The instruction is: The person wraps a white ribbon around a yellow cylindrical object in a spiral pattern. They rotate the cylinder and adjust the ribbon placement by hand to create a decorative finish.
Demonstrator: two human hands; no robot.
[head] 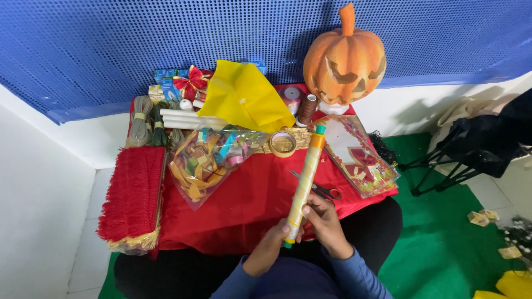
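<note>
A long pale-yellow paper roll (305, 180) with teal end caps and orange bands points away from me over the red-covered table (249, 205). My left hand (267, 246) grips its near end from below. My right hand (325, 224) wraps around it from the right, thumb on top. Red-handled scissors (321, 190) lie on the cloth just right of the roll. A roll of tape (283, 144) lies beyond, near the roll's far tip.
A clear bag of coloured paper strips (208, 158), red fringe trim (132, 194), yellow paper (244, 97), thread spools (306, 109), cord bundles (145, 122), a packet of red decorations (360, 158) and an orange pumpkin (344, 58) crowd the table. Black stand legs (449, 166) are on the green floor.
</note>
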